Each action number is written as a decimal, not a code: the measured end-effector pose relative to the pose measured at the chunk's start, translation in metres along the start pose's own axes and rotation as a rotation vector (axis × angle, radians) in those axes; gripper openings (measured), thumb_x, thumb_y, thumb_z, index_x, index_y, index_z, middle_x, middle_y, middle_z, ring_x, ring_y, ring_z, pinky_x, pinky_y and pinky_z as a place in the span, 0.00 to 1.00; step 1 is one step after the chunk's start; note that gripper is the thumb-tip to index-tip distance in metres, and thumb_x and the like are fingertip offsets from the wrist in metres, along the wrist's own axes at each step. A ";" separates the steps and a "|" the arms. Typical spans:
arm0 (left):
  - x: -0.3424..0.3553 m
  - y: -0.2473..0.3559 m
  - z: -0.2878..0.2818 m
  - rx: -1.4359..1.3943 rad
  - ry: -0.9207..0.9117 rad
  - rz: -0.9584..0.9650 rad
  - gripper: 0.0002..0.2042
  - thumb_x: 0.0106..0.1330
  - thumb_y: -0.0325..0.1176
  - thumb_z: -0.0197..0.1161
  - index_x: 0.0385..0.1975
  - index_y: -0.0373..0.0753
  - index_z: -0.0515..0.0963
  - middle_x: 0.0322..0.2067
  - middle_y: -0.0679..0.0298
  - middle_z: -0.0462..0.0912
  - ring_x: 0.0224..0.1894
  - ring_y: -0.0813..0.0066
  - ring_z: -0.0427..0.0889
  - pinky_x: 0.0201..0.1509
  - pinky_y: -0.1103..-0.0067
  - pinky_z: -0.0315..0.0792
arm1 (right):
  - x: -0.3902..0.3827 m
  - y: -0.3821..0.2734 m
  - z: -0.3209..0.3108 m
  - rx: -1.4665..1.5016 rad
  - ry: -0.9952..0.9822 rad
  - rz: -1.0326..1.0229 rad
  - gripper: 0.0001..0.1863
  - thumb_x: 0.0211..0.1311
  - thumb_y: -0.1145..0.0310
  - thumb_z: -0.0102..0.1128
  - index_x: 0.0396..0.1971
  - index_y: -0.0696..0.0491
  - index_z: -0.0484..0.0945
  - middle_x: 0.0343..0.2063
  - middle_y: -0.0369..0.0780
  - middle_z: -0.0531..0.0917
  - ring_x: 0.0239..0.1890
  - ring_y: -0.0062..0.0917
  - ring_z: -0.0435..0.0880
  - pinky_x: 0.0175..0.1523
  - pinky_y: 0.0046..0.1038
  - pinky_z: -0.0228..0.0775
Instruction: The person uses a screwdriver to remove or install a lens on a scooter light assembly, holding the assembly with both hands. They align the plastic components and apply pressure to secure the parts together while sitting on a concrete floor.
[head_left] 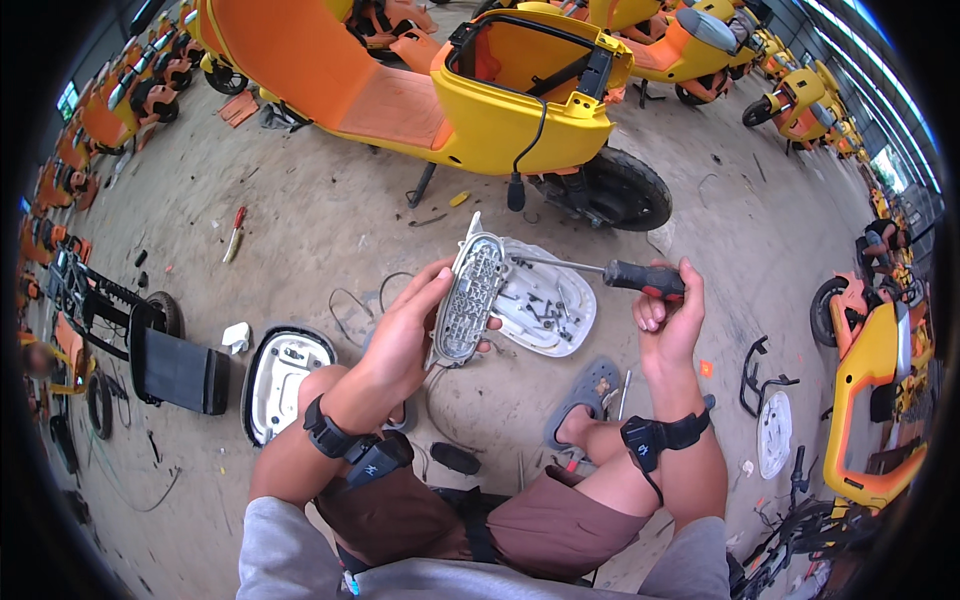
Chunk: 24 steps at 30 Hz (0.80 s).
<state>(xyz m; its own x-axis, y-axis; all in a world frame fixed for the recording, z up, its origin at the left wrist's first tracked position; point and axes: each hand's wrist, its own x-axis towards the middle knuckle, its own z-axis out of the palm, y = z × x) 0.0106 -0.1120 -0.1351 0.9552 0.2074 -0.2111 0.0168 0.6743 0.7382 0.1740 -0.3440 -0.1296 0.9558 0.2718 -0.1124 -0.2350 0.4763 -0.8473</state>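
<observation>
My left hand [408, 322] is closed round a long oval scooter lamp [470, 298] with a silver, faceted face and pale rim, held tilted upright in front of me. In my right hand [670, 325] is a screwdriver [640, 279] with a black and red handle. Its shaft points left, and the tip lies close to the lamp's right edge; whether it touches cannot be made out. Just behind the lamp, on the floor, rests a white seat-shaped cover [575, 345] used as a tray, with several dark screws in it.
A yellow and orange scooter [520, 130] with an open seat bay stands ahead. A red-handled tool [235, 235] lies at left, near a black box [180, 365] and an upturned seat [262, 385]. At right are a black bracket [752, 385] and another yellow scooter body [850, 420].
</observation>
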 end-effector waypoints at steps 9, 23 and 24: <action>-0.007 -0.008 0.003 0.270 -0.050 -0.190 0.21 0.73 0.38 0.51 0.61 0.34 0.64 0.45 0.56 0.80 0.41 0.66 0.84 0.38 0.74 0.80 | 0.014 0.016 -0.009 0.009 0.176 0.280 0.18 0.63 0.52 0.57 0.35 0.53 0.74 0.29 0.37 0.77 0.21 0.16 0.68 0.25 0.22 0.59; -0.006 -0.009 0.008 0.298 -0.081 -0.218 0.20 0.73 0.37 0.51 0.61 0.33 0.64 0.45 0.55 0.80 0.40 0.65 0.84 0.37 0.74 0.79 | 0.012 0.019 -0.008 0.158 0.067 0.295 0.15 0.58 0.58 0.60 0.42 0.49 0.73 0.46 0.36 0.82 0.51 0.20 0.74 0.53 0.29 0.62; -0.005 -0.011 0.008 0.297 -0.081 -0.223 0.20 0.74 0.37 0.51 0.60 0.33 0.64 0.45 0.55 0.80 0.40 0.65 0.84 0.37 0.74 0.79 | 0.012 0.020 -0.006 0.125 0.059 0.268 0.15 0.58 0.58 0.60 0.42 0.49 0.74 0.45 0.36 0.82 0.50 0.20 0.74 0.52 0.29 0.62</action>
<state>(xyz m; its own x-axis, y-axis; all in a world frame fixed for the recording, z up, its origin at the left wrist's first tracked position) 0.0078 -0.1256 -0.1369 0.9385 0.0139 -0.3449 0.3003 0.4594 0.8359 0.1816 -0.3369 -0.1509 0.8647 0.3540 -0.3563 -0.4964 0.4948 -0.7132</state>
